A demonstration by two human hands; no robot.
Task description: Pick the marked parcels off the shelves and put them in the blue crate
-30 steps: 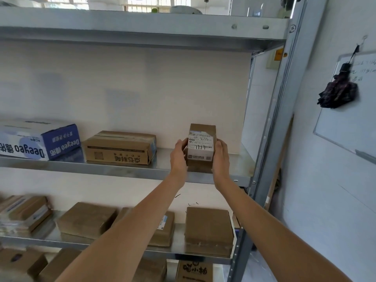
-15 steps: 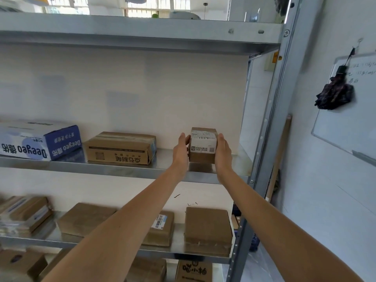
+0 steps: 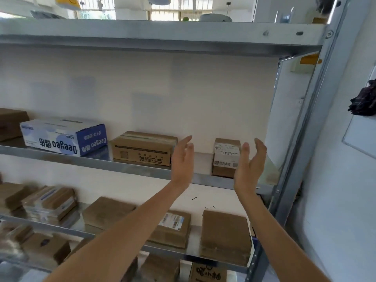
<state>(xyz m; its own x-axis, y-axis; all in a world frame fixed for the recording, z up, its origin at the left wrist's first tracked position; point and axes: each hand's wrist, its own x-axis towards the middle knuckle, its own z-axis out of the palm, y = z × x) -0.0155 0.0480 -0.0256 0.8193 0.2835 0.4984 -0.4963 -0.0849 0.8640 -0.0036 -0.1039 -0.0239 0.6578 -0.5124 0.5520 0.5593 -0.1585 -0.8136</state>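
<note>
Parcel (image 3: 226,157) stands on shelf (image 3: 142,169) between both spread, empty hands, right hand (image 3: 249,165) overlapping it, left hand (image 3: 182,159) clear.

I see bare shelf (image 3: 203,157) in the middle of the frame, between the long brown box (image 3: 142,148) and the small labelled box (image 3: 225,157). The grey post (image 3: 305,127) blocks the right side. Lots of open room above both boxes.

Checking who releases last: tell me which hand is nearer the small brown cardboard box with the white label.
Right hand, beside the small brown cardboard box at its right edge. Left hand is open, well off to its left.
</note>
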